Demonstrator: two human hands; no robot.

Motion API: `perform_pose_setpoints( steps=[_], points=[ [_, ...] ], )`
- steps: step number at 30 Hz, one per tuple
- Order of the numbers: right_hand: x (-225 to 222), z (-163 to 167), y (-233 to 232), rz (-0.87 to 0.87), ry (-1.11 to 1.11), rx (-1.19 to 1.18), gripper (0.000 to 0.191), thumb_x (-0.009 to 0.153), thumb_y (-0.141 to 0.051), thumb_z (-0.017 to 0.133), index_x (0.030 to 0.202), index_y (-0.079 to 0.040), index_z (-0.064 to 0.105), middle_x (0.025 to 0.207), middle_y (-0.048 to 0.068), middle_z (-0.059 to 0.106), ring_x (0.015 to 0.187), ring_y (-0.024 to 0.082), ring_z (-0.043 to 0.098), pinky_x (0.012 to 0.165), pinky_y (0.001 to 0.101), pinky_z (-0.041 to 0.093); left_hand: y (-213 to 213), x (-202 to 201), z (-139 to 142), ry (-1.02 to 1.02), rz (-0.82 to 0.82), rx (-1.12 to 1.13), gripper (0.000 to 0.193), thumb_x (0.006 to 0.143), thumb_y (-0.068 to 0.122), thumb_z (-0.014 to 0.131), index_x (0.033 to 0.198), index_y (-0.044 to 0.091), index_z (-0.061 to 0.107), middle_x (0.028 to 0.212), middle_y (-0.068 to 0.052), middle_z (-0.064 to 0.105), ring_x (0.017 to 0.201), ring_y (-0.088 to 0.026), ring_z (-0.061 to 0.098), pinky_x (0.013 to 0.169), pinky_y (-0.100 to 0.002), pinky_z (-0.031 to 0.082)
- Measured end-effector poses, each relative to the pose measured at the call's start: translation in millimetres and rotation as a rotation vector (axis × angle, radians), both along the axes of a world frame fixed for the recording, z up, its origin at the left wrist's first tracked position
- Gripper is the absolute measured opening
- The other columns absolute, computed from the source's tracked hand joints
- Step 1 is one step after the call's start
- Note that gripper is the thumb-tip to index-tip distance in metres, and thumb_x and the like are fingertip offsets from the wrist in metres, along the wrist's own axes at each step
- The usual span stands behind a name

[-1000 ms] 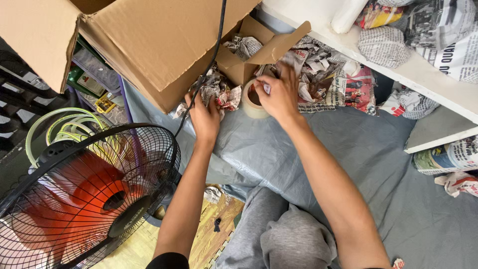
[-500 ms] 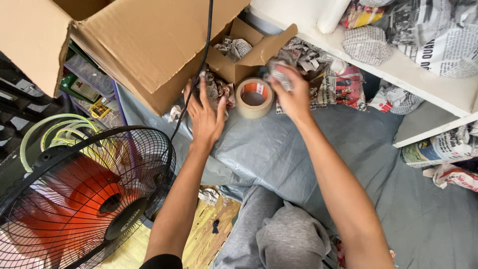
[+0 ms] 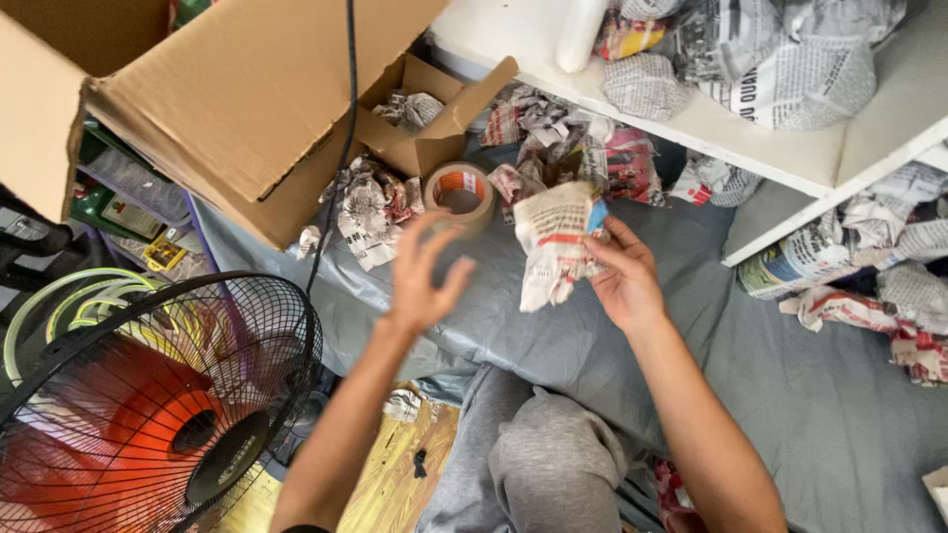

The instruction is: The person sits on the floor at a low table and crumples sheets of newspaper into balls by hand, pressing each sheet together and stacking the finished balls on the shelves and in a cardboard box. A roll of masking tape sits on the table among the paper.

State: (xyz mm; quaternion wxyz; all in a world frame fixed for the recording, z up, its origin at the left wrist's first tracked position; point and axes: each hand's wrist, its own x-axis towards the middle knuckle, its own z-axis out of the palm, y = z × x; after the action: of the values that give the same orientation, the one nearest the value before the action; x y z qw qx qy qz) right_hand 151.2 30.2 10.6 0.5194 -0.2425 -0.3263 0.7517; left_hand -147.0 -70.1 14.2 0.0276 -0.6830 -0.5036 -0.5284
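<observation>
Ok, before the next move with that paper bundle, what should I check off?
1. Right hand grips the paper bundle: ok, fingers on its right edge.
2. Left hand free: ok, open, apart from the bundle.
3. Tape roll within reach: ok, on the grey sheet just beyond the hands.
4. Small box open: ok, flaps up, crumpled paper inside.
5. Black cable clear of the hands: ok, hanging left of them.
6. What the bundle wraps: cannot tell.
</observation>
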Motion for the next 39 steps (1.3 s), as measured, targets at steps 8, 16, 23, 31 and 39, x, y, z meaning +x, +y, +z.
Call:
perform_pose_setpoints(
  steps=[8,16,23,31,39],
  points=[
    [32,-32,3,0.014,-0.168,-0.103,0.032,0.094,-0.003,0.064,0.126,-0.001,0.064,0.112,0.010,0.074,0.098,0.018,0.072,0.084,0.0351,0.058,20,89,33,0.021,-0.499,-0.312,0.102,0.069,0.044,0.089,0.153,0.012,0.041,0.158,-0.025,0.033,0.144,-0.049,0.035,0.116,-0.056,0.030],
    [31,-46,6,-0.095,-0.035,-0.092,0.022,0.101,-0.009,0.062,0.118,0.003,0.066,0.115,0.014,0.074,0.104,0.022,0.072,0.094,0.0360,0.057,37,92,0,-0.138,-0.472,-0.330,0.040,0.093,0.007,0.067,0.133,0.011,0.064,0.142,-0.011,0.065,0.135,-0.034,0.061,0.116,-0.044,0.046],
    [28,-30,3,-0.296,-0.122,0.017,0.042,0.089,0.008,0.069,0.130,0.002,0.062,0.123,0.012,0.069,0.108,0.019,0.069,0.097,0.0331,0.056,50,86,2,-0.258,-0.287,-0.215,0.024,0.096,0.005,0.065,0.119,0.002,0.068,0.139,-0.014,0.060,0.132,-0.032,0.061,0.114,-0.041,0.048],
    [21,-26,-3,-0.371,-0.194,0.063,0.046,0.090,0.013,0.069,0.133,0.000,0.061,0.129,0.011,0.065,0.113,0.018,0.067,0.100,0.0317,0.055,119,69,14,-0.410,-0.180,-0.221,0.028,0.106,0.020,0.059,0.121,-0.002,0.069,0.132,-0.016,0.057,0.111,-0.024,0.059,0.092,-0.034,0.051],
    [30,-27,5,-0.487,-0.161,0.059,0.044,0.088,0.011,0.072,0.129,-0.001,0.063,0.117,0.013,0.071,0.106,0.018,0.069,0.094,0.0302,0.055,153,53,3,-0.818,-0.169,-0.399,0.039,0.115,0.032,0.062,0.107,-0.005,0.068,0.085,-0.005,0.058,0.084,-0.013,0.047,0.073,-0.030,0.041]
  ],
)
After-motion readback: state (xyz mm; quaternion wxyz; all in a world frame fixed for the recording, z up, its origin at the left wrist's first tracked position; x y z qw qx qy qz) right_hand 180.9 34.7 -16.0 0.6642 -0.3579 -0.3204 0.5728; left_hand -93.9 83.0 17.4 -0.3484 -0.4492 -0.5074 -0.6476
